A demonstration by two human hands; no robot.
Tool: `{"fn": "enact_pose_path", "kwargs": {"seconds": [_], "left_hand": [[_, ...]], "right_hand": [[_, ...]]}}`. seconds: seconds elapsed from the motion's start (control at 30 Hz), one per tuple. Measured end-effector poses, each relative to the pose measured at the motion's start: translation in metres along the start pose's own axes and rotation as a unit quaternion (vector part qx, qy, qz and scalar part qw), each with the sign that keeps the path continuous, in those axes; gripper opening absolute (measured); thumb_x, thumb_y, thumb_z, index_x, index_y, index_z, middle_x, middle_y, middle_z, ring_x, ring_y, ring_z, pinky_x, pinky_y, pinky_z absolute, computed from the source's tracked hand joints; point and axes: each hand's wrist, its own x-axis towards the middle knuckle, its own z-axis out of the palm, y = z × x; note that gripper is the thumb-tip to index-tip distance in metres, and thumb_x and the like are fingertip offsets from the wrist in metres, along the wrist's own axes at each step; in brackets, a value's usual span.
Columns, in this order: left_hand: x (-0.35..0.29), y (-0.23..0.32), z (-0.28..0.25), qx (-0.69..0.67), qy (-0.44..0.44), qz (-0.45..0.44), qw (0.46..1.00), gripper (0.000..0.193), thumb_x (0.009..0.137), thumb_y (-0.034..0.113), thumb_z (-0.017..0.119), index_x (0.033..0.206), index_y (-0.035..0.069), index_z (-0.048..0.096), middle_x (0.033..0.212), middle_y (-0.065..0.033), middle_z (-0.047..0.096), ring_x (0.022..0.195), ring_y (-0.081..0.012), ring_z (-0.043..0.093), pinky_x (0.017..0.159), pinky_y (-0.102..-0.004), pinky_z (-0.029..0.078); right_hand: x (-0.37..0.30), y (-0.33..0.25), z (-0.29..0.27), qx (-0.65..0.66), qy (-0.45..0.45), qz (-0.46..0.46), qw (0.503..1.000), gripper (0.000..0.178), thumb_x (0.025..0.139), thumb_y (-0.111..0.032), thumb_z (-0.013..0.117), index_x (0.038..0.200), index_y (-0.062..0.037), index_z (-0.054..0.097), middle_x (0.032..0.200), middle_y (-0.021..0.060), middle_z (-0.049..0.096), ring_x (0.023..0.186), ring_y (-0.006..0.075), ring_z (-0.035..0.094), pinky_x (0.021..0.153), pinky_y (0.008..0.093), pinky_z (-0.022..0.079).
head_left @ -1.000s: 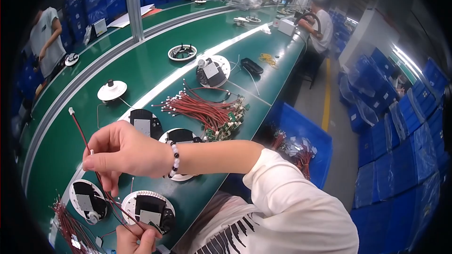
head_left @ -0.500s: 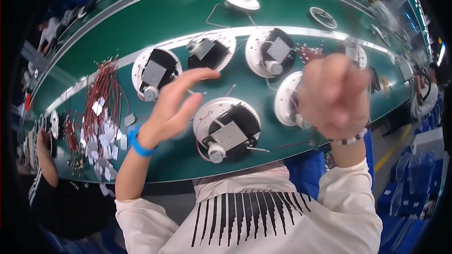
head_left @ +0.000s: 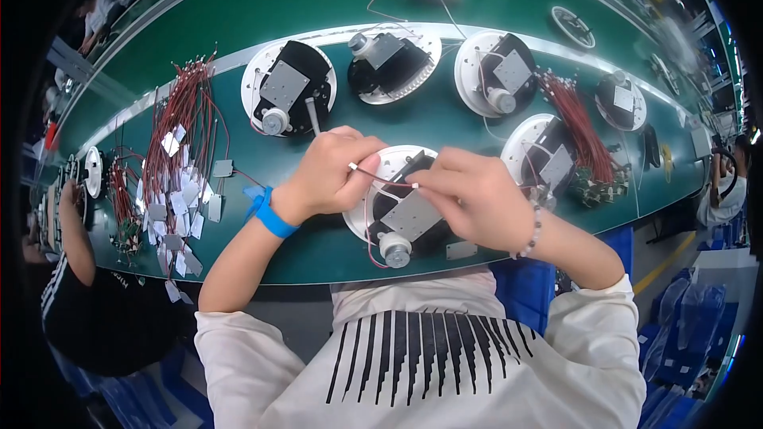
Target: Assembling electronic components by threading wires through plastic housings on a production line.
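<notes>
Over the middle of the bench, both hands work close together above a round white assembly (head_left: 409, 214) with a black plate, a grey metal box and a small silver motor. Thumb and fingers of my left hand (head_left: 338, 171) are closed on a short dark red cable (head_left: 385, 179) with white plugs. A slim grey rod-like piece (head_left: 312, 115) shows just beyond that hand; whether the hand grips it, I cannot tell. My right hand (head_left: 481, 195) pinches the cable at its other white plug. The fingers partly cover the assembly.
More round white assemblies stand behind, among them one at back left (head_left: 286, 87) and one at right (head_left: 536, 151). Red wire bundles lie at left (head_left: 187, 99) and right (head_left: 580, 123), the left one with metal plates. At far left is another person's arm (head_left: 75, 226).
Both hands have come together over the near assembly, the right one moving left and down. The left hand has closed, and a cable is now held between them. The view has shifted slightly.
</notes>
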Motion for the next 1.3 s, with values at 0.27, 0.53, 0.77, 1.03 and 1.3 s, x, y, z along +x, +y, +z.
{"fn": "enact_pose_path", "kwargs": {"seconds": [0.27, 0.53, 0.77, 1.03, 1.3], "left_hand": [[0.0, 0.02, -0.01, -0.236, -0.094, -0.262, 0.931, 0.022, 0.079, 0.016, 0.051, 0.089, -0.002, 0.057, 0.053, -0.0039, 0.051, 0.044, -0.0076, 0.041, 0.045, -0.0232, 0.035], [0.003, 0.028, -0.015, -0.326, -0.103, -0.389, 0.855, 0.028, 0.085, 0.024, 0.046, 0.088, -0.002, 0.056, 0.055, 0.0037, 0.047, 0.042, -0.0023, 0.035, 0.036, -0.0193, 0.026], [0.003, 0.033, -0.015, -0.343, -0.086, -0.4, 0.845, 0.028, 0.085, 0.025, 0.046, 0.086, -0.001, 0.056, 0.051, 0.0048, 0.043, 0.039, -0.0014, 0.032, 0.035, -0.0183, 0.022], [0.002, 0.035, -0.014, -0.337, -0.088, -0.402, 0.847, 0.028, 0.085, 0.025, 0.046, 0.086, -0.001, 0.056, 0.05, 0.0035, 0.044, 0.038, -0.0017, 0.033, 0.034, -0.0184, 0.023], [0.004, 0.04, -0.014, -0.339, -0.08, -0.395, 0.85, 0.028, 0.086, 0.024, 0.045, 0.085, -0.001, 0.056, 0.051, 0.0016, 0.047, 0.036, -0.0034, 0.036, 0.034, -0.0187, 0.026]], "right_hand": [[0.011, -0.007, -0.027, -0.113, -0.092, 0.035, 0.989, 0.013, 0.068, -0.003, 0.058, 0.081, -0.0016, 0.059, 0.066, 0.0104, 0.05, 0.056, 0.0265, 0.052, 0.048, 0.0329, 0.041], [0.02, -0.029, -0.05, -0.159, -0.166, 0.007, 0.973, 0.004, 0.062, -0.006, 0.058, 0.064, -0.0025, 0.056, 0.058, 0.009, 0.048, 0.048, 0.027, 0.049, 0.043, 0.034, 0.038], [0.024, -0.028, -0.044, -0.195, -0.191, -0.013, 0.962, 0.007, 0.06, -0.008, 0.058, 0.057, -0.0019, 0.054, 0.056, 0.009, 0.048, 0.047, 0.0274, 0.049, 0.042, 0.0346, 0.038], [0.034, -0.033, -0.046, -0.201, -0.218, -0.016, 0.955, 0.01, 0.058, -0.007, 0.056, 0.052, -0.0019, 0.05, 0.052, 0.0097, 0.046, 0.045, 0.0281, 0.047, 0.042, 0.0358, 0.037], [0.048, -0.034, -0.037, -0.221, -0.196, -0.057, 0.954, 0.013, 0.062, -0.008, 0.057, 0.052, -0.0018, 0.051, 0.054, 0.0097, 0.049, 0.047, 0.0279, 0.049, 0.044, 0.0358, 0.038]]}}
